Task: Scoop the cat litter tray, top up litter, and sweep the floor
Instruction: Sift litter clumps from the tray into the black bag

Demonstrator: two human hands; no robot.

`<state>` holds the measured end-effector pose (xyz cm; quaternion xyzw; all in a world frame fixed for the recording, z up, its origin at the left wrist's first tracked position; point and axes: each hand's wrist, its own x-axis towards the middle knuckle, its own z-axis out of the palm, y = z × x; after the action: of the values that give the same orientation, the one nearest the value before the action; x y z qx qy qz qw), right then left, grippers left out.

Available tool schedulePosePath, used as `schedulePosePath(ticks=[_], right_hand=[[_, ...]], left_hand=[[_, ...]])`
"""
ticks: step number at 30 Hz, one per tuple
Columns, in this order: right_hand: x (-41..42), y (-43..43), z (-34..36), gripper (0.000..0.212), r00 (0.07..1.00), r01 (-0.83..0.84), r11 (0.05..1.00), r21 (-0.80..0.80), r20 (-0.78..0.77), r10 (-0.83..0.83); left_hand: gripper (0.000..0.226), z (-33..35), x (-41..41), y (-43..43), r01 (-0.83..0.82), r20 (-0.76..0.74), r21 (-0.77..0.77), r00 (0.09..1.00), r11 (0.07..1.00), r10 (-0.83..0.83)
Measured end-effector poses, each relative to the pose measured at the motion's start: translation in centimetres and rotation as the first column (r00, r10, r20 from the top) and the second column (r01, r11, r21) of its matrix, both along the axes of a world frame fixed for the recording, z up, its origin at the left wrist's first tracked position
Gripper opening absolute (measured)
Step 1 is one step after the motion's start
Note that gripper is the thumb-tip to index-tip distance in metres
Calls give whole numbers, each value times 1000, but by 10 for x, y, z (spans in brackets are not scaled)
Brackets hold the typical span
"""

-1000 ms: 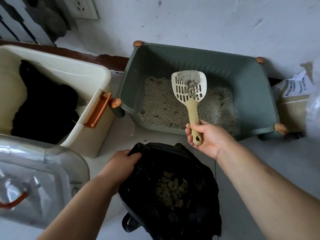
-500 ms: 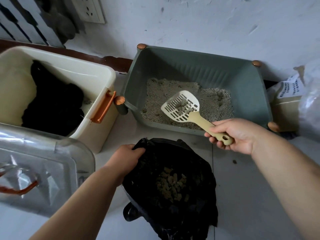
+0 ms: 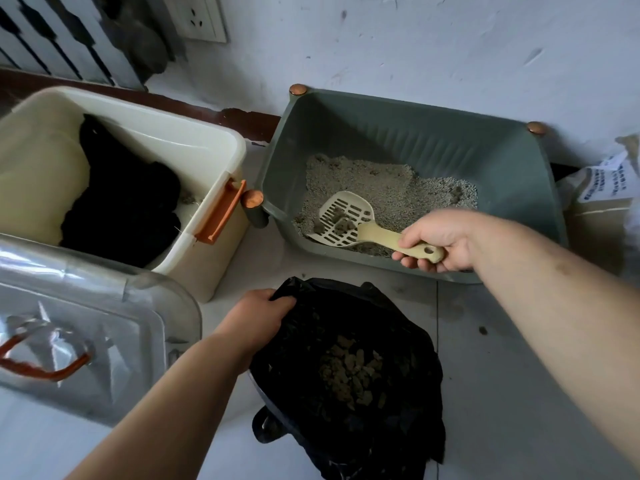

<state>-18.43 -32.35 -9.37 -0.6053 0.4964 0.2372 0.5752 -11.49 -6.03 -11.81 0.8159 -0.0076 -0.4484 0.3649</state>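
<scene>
So right hand (image 3: 440, 239) grips the litter scoop (image 3: 363, 232) flat-ish so clumps (image 3: 341, 221) don't roll off; left hand (image 3: 256, 317) pinches the black bag (image 3: 346, 296) rim, holding it open just beside.

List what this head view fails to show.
Head view:
- Sack label: print too small to read; right edge cuts the sack.
- Dark heap in the cream bin: too dark to identify.
- Left hand fingertips: tucked into the black bag's rim.
- Bag's bottom: cut by the lower edge.
</scene>
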Motion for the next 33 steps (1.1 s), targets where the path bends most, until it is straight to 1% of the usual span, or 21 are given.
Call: schedulePosePath(ticks=[2,4,8,13,16,18,20,22,25,29,33], right_hand=[[4,4,-9,20,999,50,995,81,5,-50],[6,10,-18,20,989,136,978,158,34,-143],[8,28,-34,17,932,301,906,296,111,-345],[30,55,-40,11,796,459,755,469,160,-584],[48,70,-37,7,701,525,645,555,148,-698],[60,77,-36,9,643,554,579,598,135,-754],[74,81,-35,10,594,580,539,611,137,-793],[86,84,-33,14,569,594,527,608,145,-809],[101,91,-30,20,576,583,530,615,148,-804],[109,99,-32,25,580,576,505,643,113,-806],[99,97,-39,26,598,603,536,591,110,-794]], left_hand=[[26,0,1,1,-11,-11,-2,1000,1000,11],[28,-1,3,3,-27,-16,-5,1000,1000,27],[28,-4,2,6,-41,-16,-10,999,999,41],[26,-7,3,4,-42,-15,-13,999,999,41],[25,-8,4,2,-36,-2,-10,999,999,36],[27,-9,3,3,-37,4,-1,999,999,37],[30,-12,4,4,-34,-1,7,999,999,34],[29,-14,6,5,-42,-5,9,999,999,42],[25,-18,8,8,-61,-13,13,998,998,61],[24,-23,10,11,-60,-30,6,998,998,60],[23,-25,12,12,-48,-31,5,998,999,49]])
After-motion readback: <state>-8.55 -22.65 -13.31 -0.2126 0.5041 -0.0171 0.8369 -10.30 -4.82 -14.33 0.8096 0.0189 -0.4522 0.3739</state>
